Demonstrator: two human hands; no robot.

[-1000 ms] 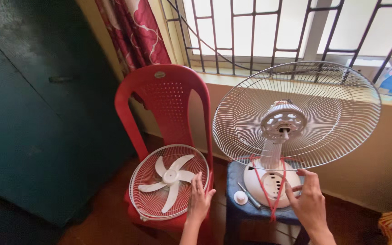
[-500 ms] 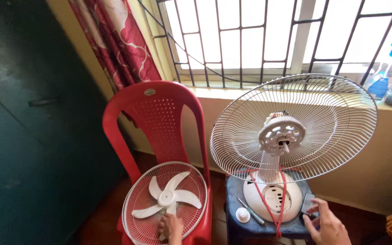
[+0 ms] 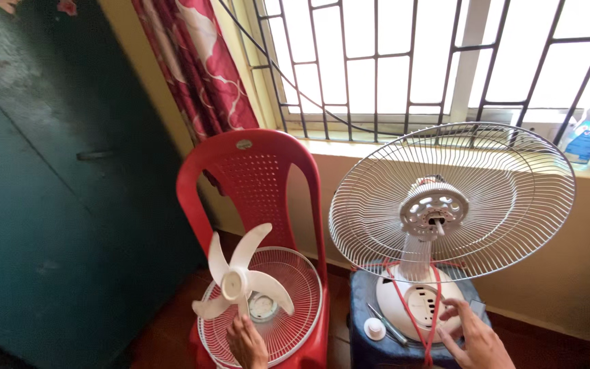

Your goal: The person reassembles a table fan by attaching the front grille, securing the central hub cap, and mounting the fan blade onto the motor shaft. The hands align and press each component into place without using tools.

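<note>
The left hand (image 3: 246,340) gripped one vane of the white fan blade (image 3: 239,281), raised just above the loose grille (image 3: 268,304) on the red chair (image 3: 254,184). The right hand (image 3: 476,338) lay open-fingered on the fan base (image 3: 418,306). Held by one tip, the blade risked slipping or snagging the wires.

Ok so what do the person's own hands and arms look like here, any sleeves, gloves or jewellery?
Both are bare. The left hand shows no glove, ring or sleeve on the part in view, and only a short stretch of wrist is visible. The right hand is likewise ungloved, with no ring visible on its fingers and no sleeve or watch showing before the picture's edge cuts it off.
</note>
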